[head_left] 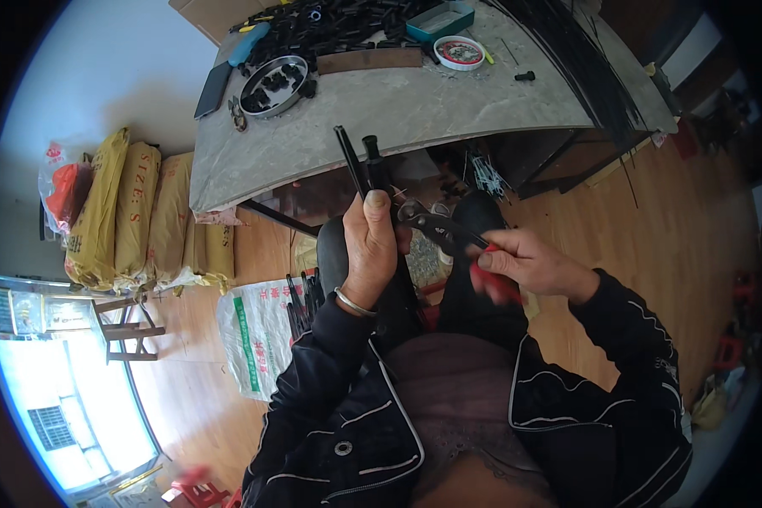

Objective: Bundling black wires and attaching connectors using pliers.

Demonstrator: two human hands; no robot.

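My left hand [372,250] is closed around two slim black rods [361,162] that stick up toward the table edge; a silver bangle sits on that wrist. My right hand [529,264] grips the red handles of a pair of pliers [444,229]. The dark jaws of the pliers point left and meet the rods just beside my left thumb. Both hands are held over my lap, in front of the grey table [398,110].
On the table lie a round metal tray [273,85] of black parts, a heap of black pieces, a teal box [440,21], a round red-rimmed tin [459,52] and long black strips. Yellow sacks [135,212] line the left wall. A white bag [258,334] of black rods stands by my knee.
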